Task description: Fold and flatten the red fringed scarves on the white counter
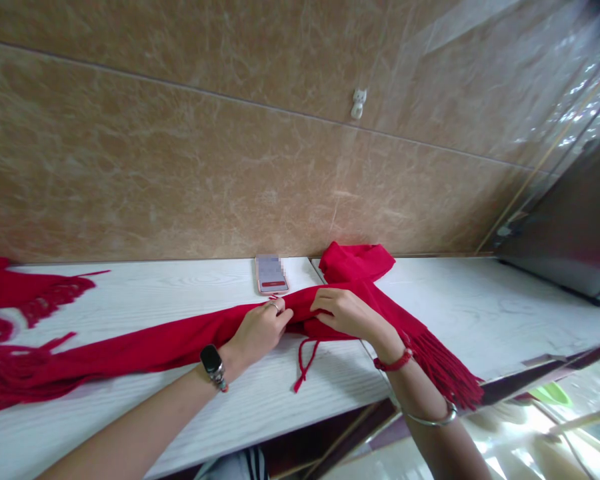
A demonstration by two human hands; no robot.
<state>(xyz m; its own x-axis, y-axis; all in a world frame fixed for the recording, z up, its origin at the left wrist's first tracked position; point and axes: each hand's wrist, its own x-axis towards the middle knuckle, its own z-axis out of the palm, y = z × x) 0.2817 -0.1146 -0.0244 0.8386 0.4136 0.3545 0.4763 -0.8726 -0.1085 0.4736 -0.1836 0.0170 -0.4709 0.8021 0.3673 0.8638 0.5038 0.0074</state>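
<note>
A long red fringed scarf (160, 347) stretches across the white wood-grain tabletop (215, 413). My left hand (260, 330), with a ring and a dark watch, is closed on the scarf's middle, fingers pinched together. Just to its right, my right hand (343, 312) lies over the cloth with bent fingers tucked into a fold; its fingertips are partly hidden. A thin red cord (306, 365) hangs in a loop from the scarf's near edge between my hands. Beyond my right hand sits a bunched red cloth (356, 263), and fringe (447, 370) spreads toward the front edge.
A phone (272, 275) lies near the wall behind my left hand. More red fringed cloth (40, 293) rests at the far left. A dark grey box-like object (570, 227) stands at the right end. A small white cat figure (359, 104) is fixed on the tiled wall.
</note>
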